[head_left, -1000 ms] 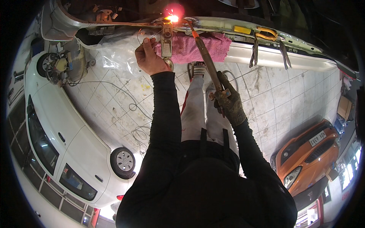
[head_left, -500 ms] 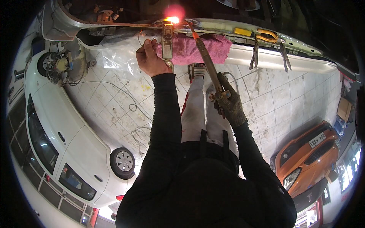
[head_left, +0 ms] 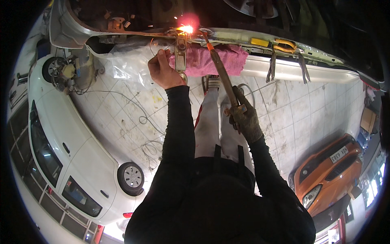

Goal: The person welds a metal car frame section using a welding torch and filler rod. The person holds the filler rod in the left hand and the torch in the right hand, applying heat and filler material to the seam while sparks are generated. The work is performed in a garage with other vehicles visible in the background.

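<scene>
My bare left hand (head_left: 165, 72) is closed in a pinch beside the clamp, on a thin copper-coloured wire (head_left: 151, 44) that curves up from the fingertips. In a dirty work glove, my right hand (head_left: 245, 118) grips the handle of a gas torch (head_left: 222, 70). The torch's orange-hot neck points up at the car's bare metal sill (head_left: 229, 35). Bright flame and sparks (head_left: 186, 29) glare on the sill, hiding the spot underneath. Just below that glow a metal clamp (head_left: 180, 55) hangs from the sill edge. A pink towel (head_left: 221, 61) drapes beside it.
A yellow block (head_left: 260, 42) and an orange-yellow tool (head_left: 285, 45) with grey metal arms lie along the sill to the right. Clear plastic sheeting (head_left: 128, 65) hangs at left. Hoses (head_left: 142, 118) trail over the tiled floor. A white car (head_left: 77, 142) and an orange car (head_left: 331, 175) stand behind.
The sill, clamp and both hands sit slightly lower in the picture. The flame now throws more sparks. Both hands keep their grips.
</scene>
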`<control>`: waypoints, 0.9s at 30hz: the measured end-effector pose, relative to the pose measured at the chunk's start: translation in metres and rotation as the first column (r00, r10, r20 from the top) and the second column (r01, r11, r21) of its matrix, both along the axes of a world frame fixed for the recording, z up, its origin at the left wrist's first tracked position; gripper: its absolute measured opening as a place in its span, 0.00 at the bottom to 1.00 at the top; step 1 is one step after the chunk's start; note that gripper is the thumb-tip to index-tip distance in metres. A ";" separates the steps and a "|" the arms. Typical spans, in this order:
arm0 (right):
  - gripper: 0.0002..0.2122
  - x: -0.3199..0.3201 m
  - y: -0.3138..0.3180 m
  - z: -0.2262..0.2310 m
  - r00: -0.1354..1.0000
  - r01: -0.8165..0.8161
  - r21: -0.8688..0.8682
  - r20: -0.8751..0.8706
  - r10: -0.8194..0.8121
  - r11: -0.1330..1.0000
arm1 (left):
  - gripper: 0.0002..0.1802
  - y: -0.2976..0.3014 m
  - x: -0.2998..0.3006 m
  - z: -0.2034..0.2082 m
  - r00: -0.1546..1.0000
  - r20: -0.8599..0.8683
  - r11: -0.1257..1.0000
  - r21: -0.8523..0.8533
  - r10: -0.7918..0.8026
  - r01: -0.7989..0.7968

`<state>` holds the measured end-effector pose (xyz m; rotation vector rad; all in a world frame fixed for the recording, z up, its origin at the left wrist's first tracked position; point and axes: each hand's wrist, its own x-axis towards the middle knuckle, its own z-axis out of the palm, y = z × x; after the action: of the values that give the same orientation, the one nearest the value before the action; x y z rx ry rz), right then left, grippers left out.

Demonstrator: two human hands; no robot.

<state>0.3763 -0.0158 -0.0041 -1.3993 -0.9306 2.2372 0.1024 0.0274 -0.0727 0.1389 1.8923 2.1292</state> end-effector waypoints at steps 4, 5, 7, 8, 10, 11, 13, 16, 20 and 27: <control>0.33 -0.001 0.002 0.005 0.998 -0.031 -0.009 0.047 0.031 0.999 | 0.14 0.000 0.002 0.005 0.999 0.040 1.000 0.004 0.009 -0.009; 0.32 -0.001 0.002 0.003 0.999 -0.023 -0.001 0.032 0.023 1.000 | 0.14 -0.001 0.002 0.007 0.999 0.038 1.000 -0.008 0.004 -0.004; 0.32 0.000 -0.001 0.000 1.000 -0.012 0.007 0.004 0.012 1.000 | 0.14 -0.001 0.000 0.003 1.000 0.031 1.000 0.031 0.000 -0.001; 0.32 0.000 -0.001 0.000 1.000 -0.017 0.013 0.011 0.017 1.000 | 0.14 -0.001 -0.001 0.002 1.000 0.028 0.999 0.051 -0.003 0.001; 0.31 -0.001 -0.001 0.000 0.999 -0.025 0.022 0.031 0.025 0.999 | 0.14 -0.001 0.000 0.003 1.000 0.029 0.999 0.033 0.004 -0.005; 0.31 -0.001 0.000 0.001 0.999 -0.022 0.015 0.032 0.022 1.000 | 0.14 -0.001 0.000 0.004 1.000 0.029 1.000 0.023 0.008 -0.008; 0.31 -0.002 0.002 0.003 0.999 -0.016 0.003 0.035 0.015 1.000 | 0.14 -0.001 0.001 0.005 0.999 0.036 0.999 0.041 -0.005 0.004; 0.32 -0.001 0.001 0.001 1.000 0.011 -0.030 0.001 -0.011 0.999 | 0.14 -0.004 0.000 0.003 0.999 0.028 0.998 0.055 -0.025 0.023; 0.32 0.000 0.000 0.001 1.000 0.003 -0.034 0.022 -0.003 0.999 | 0.14 -0.004 0.000 -0.003 1.000 0.021 0.996 0.092 -0.015 0.013; 0.33 0.000 -0.003 0.003 0.999 0.007 -0.024 0.039 -0.006 1.000 | 0.14 -0.002 0.001 0.001 0.999 -0.019 0.999 0.041 -0.025 0.026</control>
<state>0.3767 -0.0183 -0.0015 -1.4589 -0.9139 2.2309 0.1036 0.0256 -0.0717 0.1912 1.8469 2.1582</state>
